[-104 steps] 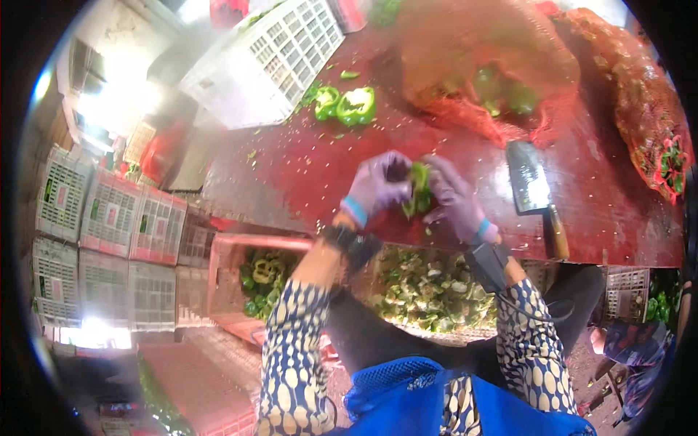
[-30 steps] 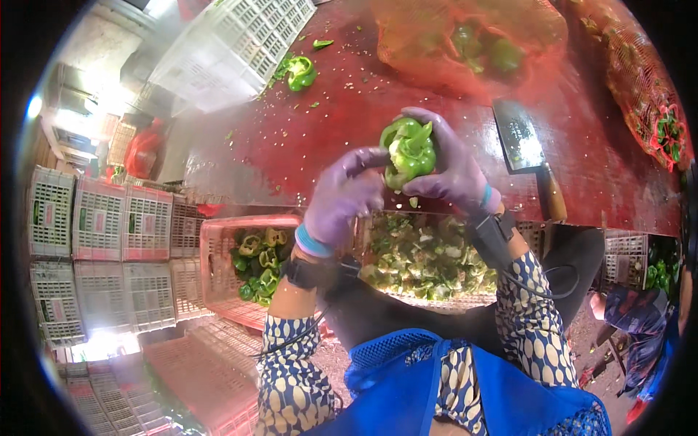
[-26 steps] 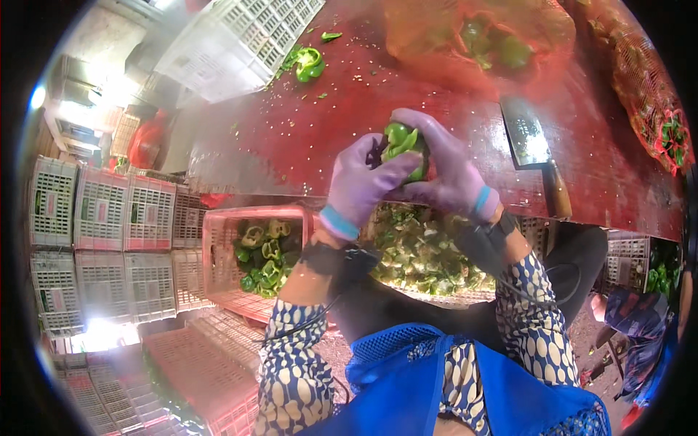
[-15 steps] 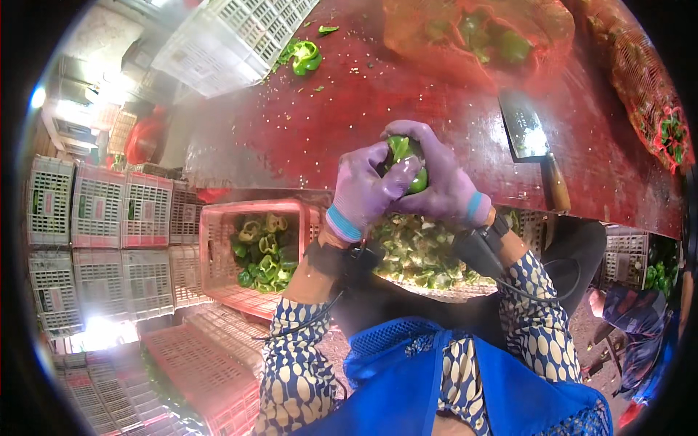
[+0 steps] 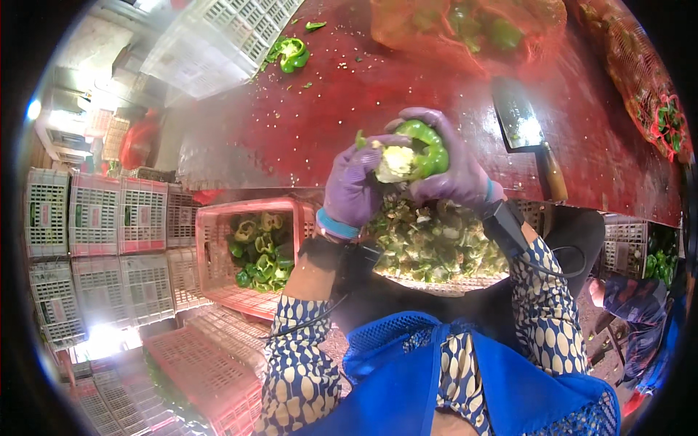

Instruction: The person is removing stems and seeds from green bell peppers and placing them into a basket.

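In purple gloves, both my hands are raised over the near edge of the red table (image 5: pixel 247 138). My right hand (image 5: pixel 462 174) is wrapped round a green bell pepper (image 5: pixel 435 151), its opening turned to the left. My left hand (image 5: pixel 349 185) grips the pale seed core (image 5: pixel 396 165) by its green stem end; the core sits at the pepper's opening, and I cannot tell whether the two still touch. Below my hands, a crate (image 5: pixel 429 289) holds a heap of pepper cores and scraps (image 5: pixel 436 243). Left of it, a pink crate (image 5: pixel 247 209) contains hollowed green peppers (image 5: pixel 263 254).
A cleaver (image 5: pixel 518 112) with a wooden handle lies at the table's right. Orange mesh bags of peppers (image 5: pixel 472 29) rest at the far side. A cut pepper (image 5: pixel 292 54) lies near a white crate (image 5: pixel 196 58). Stacked crates (image 5: pixel 94 214) line the left.
The pepper has been opened: its pale core now shows between my hands. My left hand has shifted left with the core, and my right hand keeps the pepper.
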`<state>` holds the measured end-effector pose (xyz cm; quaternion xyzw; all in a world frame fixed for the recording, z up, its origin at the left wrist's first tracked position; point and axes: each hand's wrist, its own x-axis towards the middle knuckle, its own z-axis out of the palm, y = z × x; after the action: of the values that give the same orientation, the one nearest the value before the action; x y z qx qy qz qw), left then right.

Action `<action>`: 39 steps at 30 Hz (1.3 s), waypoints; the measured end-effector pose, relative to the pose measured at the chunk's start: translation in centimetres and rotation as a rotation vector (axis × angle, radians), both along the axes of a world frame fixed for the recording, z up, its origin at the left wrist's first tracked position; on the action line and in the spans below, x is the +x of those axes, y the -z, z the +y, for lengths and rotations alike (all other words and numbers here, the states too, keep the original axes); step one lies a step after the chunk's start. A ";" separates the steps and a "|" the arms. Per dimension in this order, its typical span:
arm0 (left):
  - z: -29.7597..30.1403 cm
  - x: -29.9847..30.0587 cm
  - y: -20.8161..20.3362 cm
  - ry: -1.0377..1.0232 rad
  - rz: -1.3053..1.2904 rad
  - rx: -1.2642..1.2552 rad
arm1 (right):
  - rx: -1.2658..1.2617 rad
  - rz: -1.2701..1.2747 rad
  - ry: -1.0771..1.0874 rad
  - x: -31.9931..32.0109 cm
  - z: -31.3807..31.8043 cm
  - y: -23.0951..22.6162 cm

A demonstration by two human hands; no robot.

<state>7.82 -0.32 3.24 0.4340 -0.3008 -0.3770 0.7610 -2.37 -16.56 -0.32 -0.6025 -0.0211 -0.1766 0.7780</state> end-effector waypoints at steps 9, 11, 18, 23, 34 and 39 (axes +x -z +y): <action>3.3 -0.6 0.8 -0.163 -0.688 0.563 | 0.151 -0.088 0.322 1.5 1.0 -2.5; 3.0 -0.3 -0.3 -0.502 -1.229 0.451 | -0.027 -0.080 0.192 1.9 3.8 -2.9; 16.3 2.8 0.3 -0.983 -0.816 0.908 | -0.150 -0.060 -0.334 3.7 6.2 -1.1; 25.9 11.3 0.7 -1.120 -1.471 1.409 | -0.604 0.007 0.525 2.5 1.8 -0.3; -6.4 30.3 1.2 -0.637 -1.585 0.972 | -0.681 0.147 0.587 2.4 0.9 1.0; -7.5 30.6 3.9 -0.657 -1.389 1.161 | -0.638 0.227 0.549 2.3 1.3 0.2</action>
<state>38.47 -7.79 -0.65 0.9319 -0.3142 0.1056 0.1473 -0.12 -15.22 -0.55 -0.8116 0.1721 -0.2942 0.4745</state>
